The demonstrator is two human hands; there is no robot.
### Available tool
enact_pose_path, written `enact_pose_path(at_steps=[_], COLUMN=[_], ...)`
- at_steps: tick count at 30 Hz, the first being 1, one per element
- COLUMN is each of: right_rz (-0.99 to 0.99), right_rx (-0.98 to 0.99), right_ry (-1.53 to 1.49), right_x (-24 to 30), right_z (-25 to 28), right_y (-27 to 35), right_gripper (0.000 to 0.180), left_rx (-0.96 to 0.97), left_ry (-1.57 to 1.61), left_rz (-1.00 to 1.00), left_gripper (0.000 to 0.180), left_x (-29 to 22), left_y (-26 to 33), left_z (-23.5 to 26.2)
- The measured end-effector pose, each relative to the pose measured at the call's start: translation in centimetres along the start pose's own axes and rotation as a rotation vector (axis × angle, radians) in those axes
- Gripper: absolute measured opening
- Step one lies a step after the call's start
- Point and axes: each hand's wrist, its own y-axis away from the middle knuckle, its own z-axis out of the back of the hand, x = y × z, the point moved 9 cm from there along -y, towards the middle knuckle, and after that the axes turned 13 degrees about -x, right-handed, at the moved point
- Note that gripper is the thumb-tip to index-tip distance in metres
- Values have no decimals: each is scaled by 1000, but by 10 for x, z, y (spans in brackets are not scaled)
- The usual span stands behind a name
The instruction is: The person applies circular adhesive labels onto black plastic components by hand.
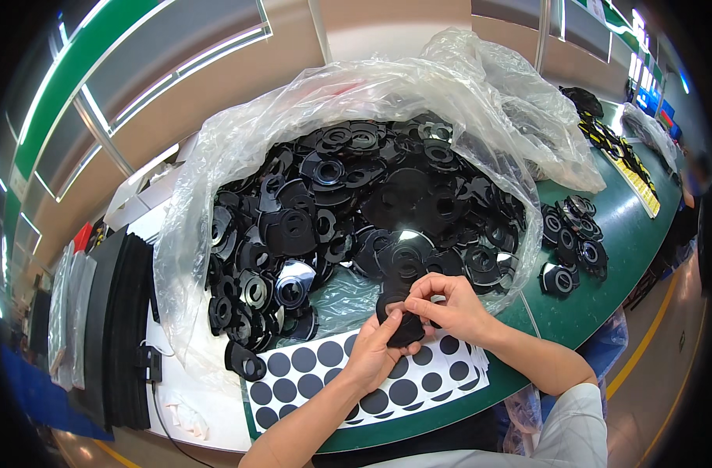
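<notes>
My left hand (375, 355) and my right hand (448, 306) both grip one black round plastic part (401, 324) just above a white sheet of black round stickers (348, 374). The right hand's fingertips press on the part's top edge. Behind the hands a large clear plastic bag (215, 203) lies open, filled with several of the same black disc-shaped parts (348, 203). One loose black part (246, 361) lies at the sheet's left corner.
A small group of black parts (570, 242) sits on the green table (629, 226) to the right. More black parts and a yellow strip lie at the far right. Black flat stacks (114, 327) stand at the left.
</notes>
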Motion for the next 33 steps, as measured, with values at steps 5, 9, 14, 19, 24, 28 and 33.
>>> enact_pose_path(at_steps=[5, 9, 14, 19, 24, 28, 33], right_rz=[0, 757, 1142, 491, 103, 70, 188], right_rx=[12, -86, -218, -183, -29, -76, -131], right_ry=[96, 466, 790, 390, 111, 171, 327], right_x=[8, 50, 71, 39, 6, 4, 19], right_z=[-4, -2, -15, 5, 8, 12, 14], right_y=[4, 17, 42, 10, -4, -3, -1], right_gripper=[9, 16, 33, 25, 18, 13, 14], left_rx=[-88, -64, -20, 19, 62, 71, 100], left_ry=[56, 112, 119, 47, 6, -128, -319], left_rz=[20, -1, -42, -64, -61, -65, -85], left_gripper=[26, 22, 23, 24, 26, 27, 41], left_x=[0, 0, -2, -4, -1, 5, 9], left_y=[2, 0, -3, 2, 2, 2, -1], left_z=[6, 6, 7, -2, -6, -6, -4])
